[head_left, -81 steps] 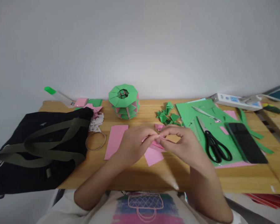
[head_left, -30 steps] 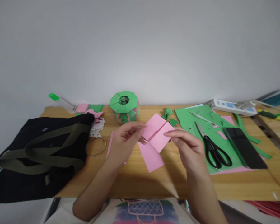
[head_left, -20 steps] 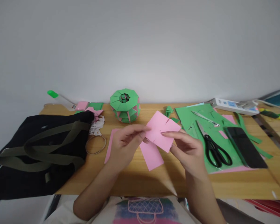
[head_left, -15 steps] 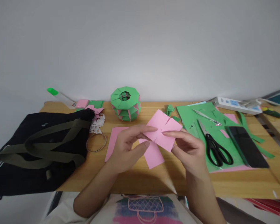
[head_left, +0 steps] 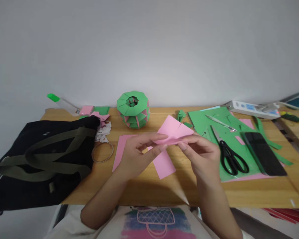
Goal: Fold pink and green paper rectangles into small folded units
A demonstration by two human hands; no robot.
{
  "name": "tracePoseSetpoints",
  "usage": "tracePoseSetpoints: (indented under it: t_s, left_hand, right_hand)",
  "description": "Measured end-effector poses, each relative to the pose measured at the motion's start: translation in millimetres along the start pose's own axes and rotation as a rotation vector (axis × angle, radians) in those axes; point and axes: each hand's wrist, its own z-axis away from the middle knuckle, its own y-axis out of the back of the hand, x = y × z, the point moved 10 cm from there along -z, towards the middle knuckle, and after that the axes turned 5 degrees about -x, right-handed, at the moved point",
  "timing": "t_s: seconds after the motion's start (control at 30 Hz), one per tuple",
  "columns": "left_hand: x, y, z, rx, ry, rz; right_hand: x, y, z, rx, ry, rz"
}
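Note:
A pink paper square (head_left: 173,128) with a slit in its upper edge is held up between both hands over the table. My left hand (head_left: 139,154) pinches its left side, thumb below and fingers above. At the right side, my right hand (head_left: 201,154) grips the paper between thumb and fingers. The lower edge bends up toward me along a crease. Beneath the hands, a pink paper strip (head_left: 164,166) lies on the wood, and a larger pink sheet (head_left: 121,146) is partly covered by my left hand. A round green and pink paper model (head_left: 134,109) stands behind.
On the right, green sheets (head_left: 196,116) carry black-handled scissors (head_left: 231,159), a pen (head_left: 220,122) and a phone (head_left: 264,154). A power strip (head_left: 254,109) sits behind. A black bag (head_left: 52,162) covers the left, beside a rubber band (head_left: 102,152) and paper scraps (head_left: 103,131).
The paper square lay flat between my fingers before; now its lower part is bent upward, with both thumbs raised against the near edge. The view has shifted slightly.

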Motion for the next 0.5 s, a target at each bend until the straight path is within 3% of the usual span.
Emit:
tracePoseSetpoints:
  t_s: [0.27, 0.5]
  left_hand:
    - [7.4, 13.7, 4.5, 0.137, -0.044, 0.01]
    - [11.9, 45.3, 17.5, 0.321, -0.106, -0.031]
  right_hand:
    - [-21.7, -10.0, -2.2, 0.1, 0.083, 0.112]
    - [-29.3, -40.1, -7.7, 0.028, 0.081, 0.208]
